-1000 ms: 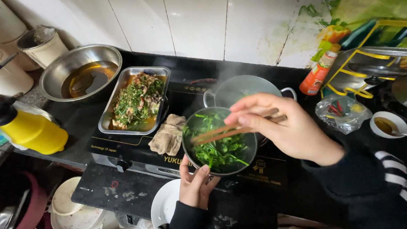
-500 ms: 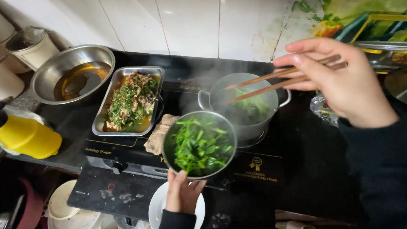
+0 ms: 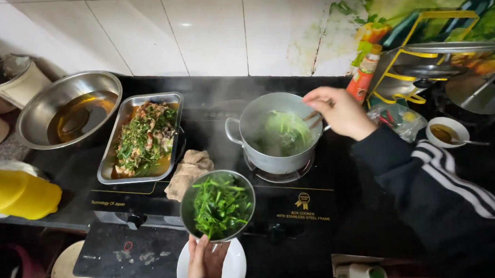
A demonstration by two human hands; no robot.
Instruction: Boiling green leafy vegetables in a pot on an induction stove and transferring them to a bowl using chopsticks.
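Left hand point(image 3: 205, 259) gripped bowl of greens point(image 3: 220, 206) by its near edge, front of stove; right hand point(image 3: 338, 111) closed on chopsticks point(image 3: 315, 118) dipped in steaming pot point(image 3: 275, 133); likely mid-transfer; next lift needs a firm pinch.

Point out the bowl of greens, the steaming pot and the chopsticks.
bowl of greens point(image 3: 220, 206), head view, on the greens.
steaming pot point(image 3: 256, 122), head view, on its inner wall.
chopsticks point(image 3: 313, 118), head view, on the sticks below the fingers.

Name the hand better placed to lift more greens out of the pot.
Right: the right hand holds chopsticks inside the steaming pot; the left hand is occupied holding the bowl of greens.
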